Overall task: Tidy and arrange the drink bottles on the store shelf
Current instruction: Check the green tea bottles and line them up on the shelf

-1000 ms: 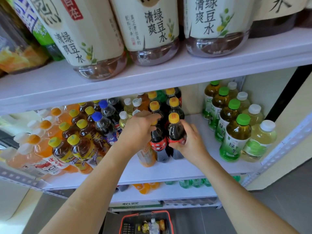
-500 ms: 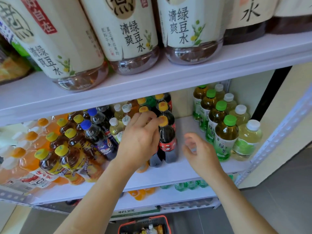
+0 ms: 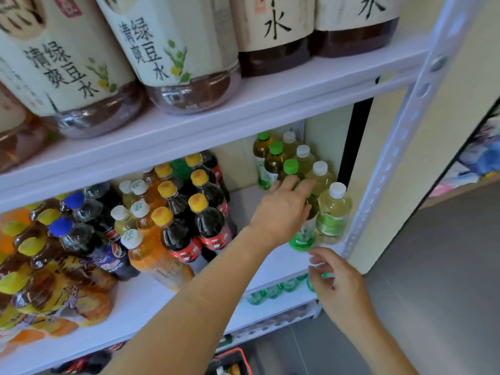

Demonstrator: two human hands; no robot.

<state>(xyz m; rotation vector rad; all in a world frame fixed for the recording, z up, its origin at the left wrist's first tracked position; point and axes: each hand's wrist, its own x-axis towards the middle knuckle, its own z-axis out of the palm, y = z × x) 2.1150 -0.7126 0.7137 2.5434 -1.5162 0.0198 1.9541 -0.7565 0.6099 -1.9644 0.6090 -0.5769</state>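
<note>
Green tea bottle (image 3: 302, 238) under the flat-fingered left hand (image 3: 282, 209) looks full, slick; I'd grab its waist. Right hand (image 3: 339, 284) hangs loose, empty.

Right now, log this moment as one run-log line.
stage: tidying green-cap row | left hand: touches front green tea bottle | right hand: empty, by shelf front edge

Person, two limbs in view: left hand (image 3: 281, 212) and right hand (image 3: 341, 290), both bare and ungloved, each on a bare forearm (image 3: 194, 299) uncovered down to the frame's lower edge.
</note>
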